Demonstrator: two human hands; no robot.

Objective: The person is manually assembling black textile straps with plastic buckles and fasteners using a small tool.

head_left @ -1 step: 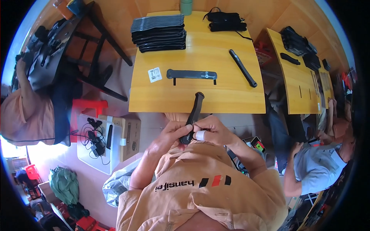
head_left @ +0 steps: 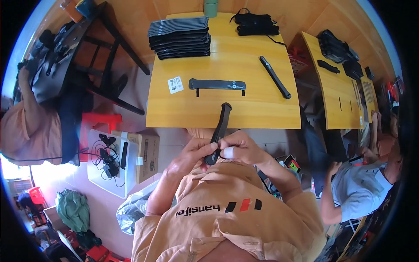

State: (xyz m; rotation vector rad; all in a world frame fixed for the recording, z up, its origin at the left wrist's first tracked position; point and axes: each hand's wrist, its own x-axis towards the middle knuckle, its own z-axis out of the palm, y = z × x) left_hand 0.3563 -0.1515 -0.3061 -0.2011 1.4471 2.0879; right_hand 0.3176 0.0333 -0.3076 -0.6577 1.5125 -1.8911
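Left hand (head_left: 197, 151) and right hand (head_left: 239, 147) together, clamped on 1 slim black strip (head_left: 221, 122).
The left thumb presses its face near the close end while the right fingertips pinch its right edge, so neither hand is nearer. From them its long axis points away from the body, leaning slightly right, the far end appearing over the near edge of the worktop (head_left: 174, 114). Beyond lie 1 grey strip (head_left: 214, 84) set crosswise, a 2nd black strip (head_left: 275, 77) slanting at right, and a stack of strips (head_left: 181, 40) far left.

Is looking like a workshop room, is showing a yellow worktable (head_left: 174, 113), stacked similar strips (head_left: 180, 39) and co-workers (head_left: 361, 187) at other tables (head_left: 331, 89).
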